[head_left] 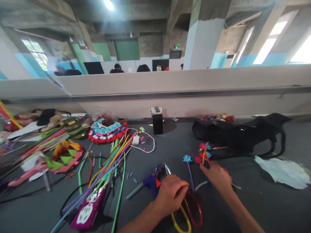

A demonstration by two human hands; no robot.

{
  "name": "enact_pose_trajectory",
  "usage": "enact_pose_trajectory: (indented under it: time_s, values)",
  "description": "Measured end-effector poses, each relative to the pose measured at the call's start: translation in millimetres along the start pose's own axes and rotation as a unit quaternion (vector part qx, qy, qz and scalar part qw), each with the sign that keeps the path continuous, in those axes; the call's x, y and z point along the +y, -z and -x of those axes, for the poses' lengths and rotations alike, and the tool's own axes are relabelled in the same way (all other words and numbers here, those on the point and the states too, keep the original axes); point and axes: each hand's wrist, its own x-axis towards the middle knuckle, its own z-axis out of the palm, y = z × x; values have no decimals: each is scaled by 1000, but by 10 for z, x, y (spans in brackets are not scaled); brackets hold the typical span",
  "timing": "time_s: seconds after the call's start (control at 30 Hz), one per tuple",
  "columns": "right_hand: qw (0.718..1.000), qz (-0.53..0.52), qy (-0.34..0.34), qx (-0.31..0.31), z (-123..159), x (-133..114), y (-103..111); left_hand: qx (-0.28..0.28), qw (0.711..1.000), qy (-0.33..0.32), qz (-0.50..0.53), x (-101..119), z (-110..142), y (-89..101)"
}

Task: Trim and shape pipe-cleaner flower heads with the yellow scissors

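My left hand (172,193) is closed, its fingers curled together above the scissors; whatever is in them, if anything, is hidden. Beneath it lie the scissors (198,212), with a red and a yellow handle loop and the blades pointing away. A dark blue glue gun (152,182) with a glue stick rests just left of that hand. My right hand (217,177) has its fingers closed at the stems of small red and blue pipe-cleaner flowers (203,147). To its left lies a single blue flower (187,158) on a purple stem.
Colourful pipe cleaners (113,165) spread from a purple pack (88,207) at the left. Behind them are a pompom-like collar piece (107,129) and a white cable (153,142). A black phone (157,124) stands upright. A black bag (225,136) and pale blue sheet (283,171) lie right.
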Motion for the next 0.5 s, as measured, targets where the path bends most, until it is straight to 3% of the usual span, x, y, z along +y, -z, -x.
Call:
enact_pose_trajectory:
  time_s: [0.17,0.33,0.5]
  values:
    - [999,-24,33,10,35,39,-26,-4,999,-19,-38,9,-2,-67]
    - [989,-103,78,70,182,63,-1,23,998,-40,-36,-25,-8,-151]
    - [950,-219,198,104,621,-16,-75,66,992,66,81,-28,-93,-277]
